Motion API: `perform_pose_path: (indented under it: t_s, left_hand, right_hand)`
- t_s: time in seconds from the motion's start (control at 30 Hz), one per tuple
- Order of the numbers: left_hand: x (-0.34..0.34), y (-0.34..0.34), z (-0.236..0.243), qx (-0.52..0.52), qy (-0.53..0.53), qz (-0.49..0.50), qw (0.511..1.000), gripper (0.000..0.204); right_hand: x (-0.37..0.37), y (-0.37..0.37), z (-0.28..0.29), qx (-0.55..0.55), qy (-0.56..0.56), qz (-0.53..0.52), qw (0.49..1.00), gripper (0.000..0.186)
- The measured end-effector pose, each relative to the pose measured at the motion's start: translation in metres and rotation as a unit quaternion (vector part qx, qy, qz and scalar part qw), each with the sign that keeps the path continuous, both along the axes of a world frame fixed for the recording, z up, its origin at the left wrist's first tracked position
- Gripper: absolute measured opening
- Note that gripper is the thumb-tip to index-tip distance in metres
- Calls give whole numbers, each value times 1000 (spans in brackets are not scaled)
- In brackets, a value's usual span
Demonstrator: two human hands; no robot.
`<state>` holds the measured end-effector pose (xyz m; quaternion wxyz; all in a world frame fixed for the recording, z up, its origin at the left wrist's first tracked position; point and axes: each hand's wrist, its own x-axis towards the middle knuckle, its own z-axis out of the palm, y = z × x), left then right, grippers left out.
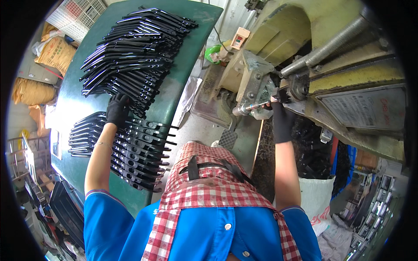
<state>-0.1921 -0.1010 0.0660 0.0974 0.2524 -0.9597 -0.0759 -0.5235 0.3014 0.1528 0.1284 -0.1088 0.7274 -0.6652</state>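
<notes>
Quickly: gloved fingers at the glossy black bars, the other glove up at the machine

Closest to me, the person's checked apron [209, 191] fills the middle, with the green desk [180, 74] alongside on the left. Nearer batch on it: a lower stack of bars [141, 150], bent bodies and forked ends, laid side by side, some ends poking past the desk edge.

Just beyond, the left hand [116, 111], dark glove, sits at the near edge of the upper pile of bars [130, 56]. Its fingers bend down over the bars; can't tell whether they pinch one or just rest.

Handling, my guess: stiff metal, modest weight singly, heavy by the armful. Glossy coating looks slippery and easy to scuff; overlapping bars could snag on each other. I'd take one mid-length, near the bend, lift it clear of its neighbours, avoid the forked tip.

Across the gap, the right hand [283, 124], gloved too, reaches up to the machine [278, 26], near a slim metal rod [260, 105]. Fingers there are partly hidden; can't say wide, narrow or gripping.

Farthest off, top left: white crate [78, 17], yellow sack [56, 54].
</notes>
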Motion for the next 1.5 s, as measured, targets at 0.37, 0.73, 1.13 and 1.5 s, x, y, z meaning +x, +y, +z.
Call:
perform_pose_path:
  t_s: [0.37, 0.73, 1.13, 1.5]
  left_hand:
    - [-5, -20, 24, -31, 1, 6, 999, 38]
    - [-42, 8, 80, -51, 137, -42, 988, 35]
    - [-163, 181, 138, 142, 57, -344, 927, 27]
    - [-163, 198, 141, 201, 35, -406, 891, 33]
  right_hand:
    - [-112, 77, -144, 386, 407, -14, 828, 45]
    - [-227, 243, -205, 480, 117, -75, 866, 36]
    - [-11, 196, 30, -392, -144, 119, 901, 37]
    - [27, 160, 42, -428, -165, 128, 879, 34]
